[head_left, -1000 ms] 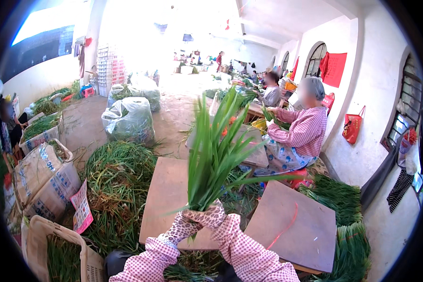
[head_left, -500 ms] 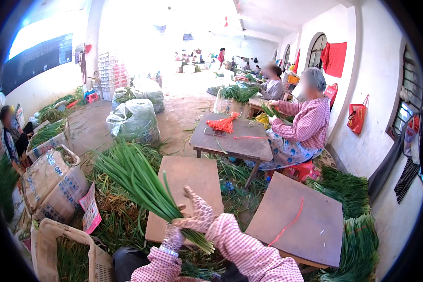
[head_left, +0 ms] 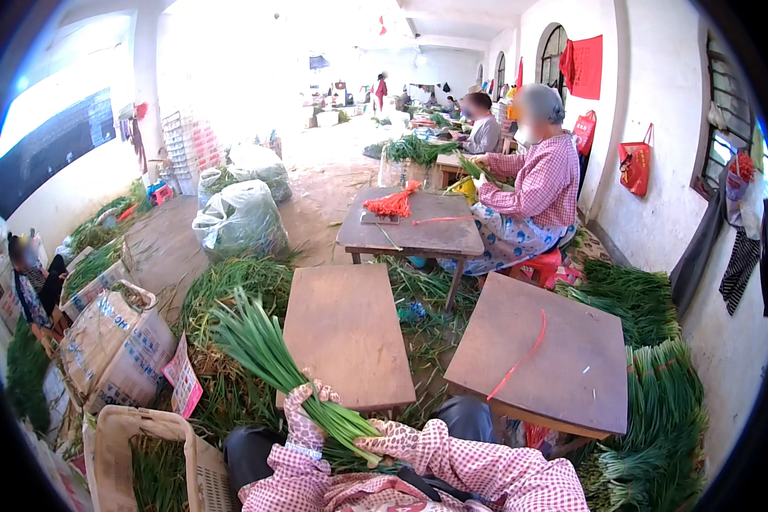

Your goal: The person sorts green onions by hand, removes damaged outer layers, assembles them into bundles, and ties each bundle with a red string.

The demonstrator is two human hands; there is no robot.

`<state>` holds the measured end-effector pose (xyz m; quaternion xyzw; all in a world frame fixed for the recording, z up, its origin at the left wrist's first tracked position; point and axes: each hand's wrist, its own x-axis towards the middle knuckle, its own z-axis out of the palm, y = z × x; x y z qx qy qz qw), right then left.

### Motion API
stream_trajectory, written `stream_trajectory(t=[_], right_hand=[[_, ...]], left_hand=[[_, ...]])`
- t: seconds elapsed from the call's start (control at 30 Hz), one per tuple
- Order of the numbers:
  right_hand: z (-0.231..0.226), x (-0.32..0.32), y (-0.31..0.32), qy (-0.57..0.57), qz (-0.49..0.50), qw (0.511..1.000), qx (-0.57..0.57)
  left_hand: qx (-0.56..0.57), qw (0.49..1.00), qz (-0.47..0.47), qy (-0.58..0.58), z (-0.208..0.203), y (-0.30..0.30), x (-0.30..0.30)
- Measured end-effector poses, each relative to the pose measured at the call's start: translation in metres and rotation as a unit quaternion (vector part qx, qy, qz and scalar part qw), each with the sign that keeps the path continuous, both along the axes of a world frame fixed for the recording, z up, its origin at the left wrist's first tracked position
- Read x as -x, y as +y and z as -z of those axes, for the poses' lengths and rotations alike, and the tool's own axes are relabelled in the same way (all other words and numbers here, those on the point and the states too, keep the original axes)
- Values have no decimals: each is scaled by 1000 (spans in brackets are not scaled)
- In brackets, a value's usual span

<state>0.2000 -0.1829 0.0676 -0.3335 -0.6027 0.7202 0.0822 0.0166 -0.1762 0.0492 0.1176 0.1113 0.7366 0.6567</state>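
Note:
A long bunch of garlic chives [head_left: 269,354] slants across my lap, its green tips fanning to the upper left over heaped leaves and its pale cut ends toward me. My left hand [head_left: 302,416], in a leopard-print glove, is closed round the middle of the stalks. Near the cut ends, my right hand [head_left: 398,439] in a matching glove grips the lower stalks, its fingers partly hidden. Just beyond the bunch stands a bare brown tabletop [head_left: 346,328]. On the second brown tabletop [head_left: 542,350], to the right, lies a red tie strip [head_left: 525,358].
A plastic crate [head_left: 145,418] holding greens stands at my left, beside a larger taped crate [head_left: 115,350]. Tied chive bundles [head_left: 657,410] are stacked at the right. A co-worker [head_left: 538,175] sits by a table [head_left: 410,226] bearing red ties [head_left: 392,203]. Loose leaves [head_left: 230,392] cover the floor.
The bunch has shifted closer to my body. My right hand has gone from spread fingers beside the stalks to their lower ends, and my left hand now sits higher on them. The view has tilted.

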Motion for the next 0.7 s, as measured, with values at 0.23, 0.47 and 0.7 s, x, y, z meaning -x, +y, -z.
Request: stream_trajectory(t=[0.23,0.47,0.7], right_hand=[[-17,-7,-20,-118,58,898,-419],[-57,-7,-54,-87,-67,905,-411],[50,-36,-71,-159,-71,846,-504]], left_hand=[[-76,997,17,-9,-32,-6,1],[-160,980,42,-112,-31,-20,31],[-220,969,-64,-91,-16,-13,72]])
